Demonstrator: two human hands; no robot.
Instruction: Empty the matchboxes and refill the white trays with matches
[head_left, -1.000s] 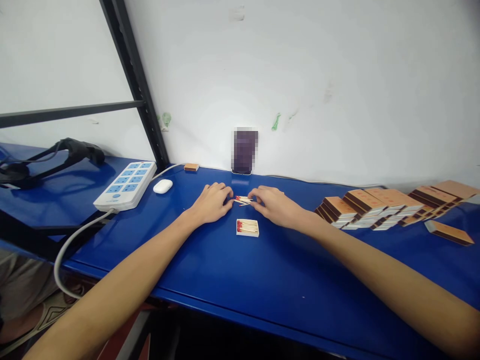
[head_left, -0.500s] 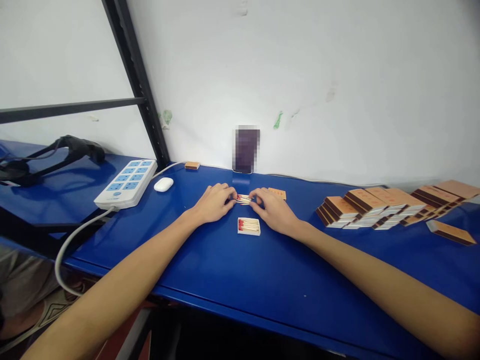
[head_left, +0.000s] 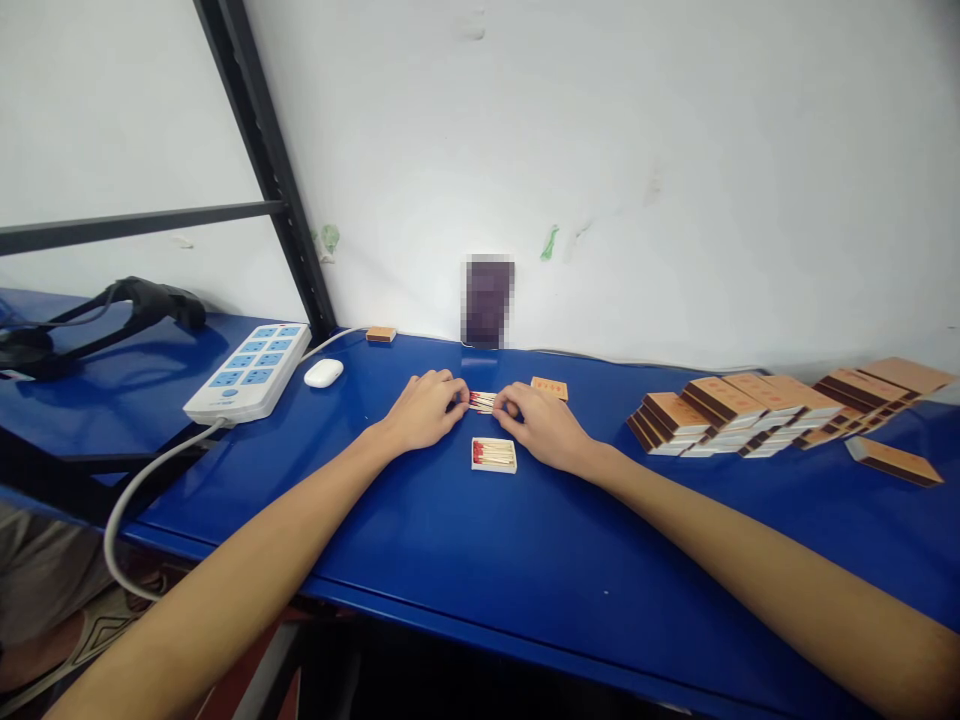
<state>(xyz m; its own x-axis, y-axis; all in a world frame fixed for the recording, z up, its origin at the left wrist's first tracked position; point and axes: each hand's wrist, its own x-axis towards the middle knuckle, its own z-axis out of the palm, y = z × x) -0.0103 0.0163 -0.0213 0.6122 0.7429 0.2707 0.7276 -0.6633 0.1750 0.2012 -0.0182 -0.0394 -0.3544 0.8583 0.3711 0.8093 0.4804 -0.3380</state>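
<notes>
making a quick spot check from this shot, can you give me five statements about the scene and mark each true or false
1. The left hand and the right hand are both at the loose matches. True.
2. The tray is on the near side of the loose matches. True.
3. The tray is gripped in the left hand. False: it lies on the table.
4. The pile of matchboxes is to the right of the right hand. True.
5. The power strip stands next to the pile of matchboxes. False: it is over on the left, by the white case.
</notes>
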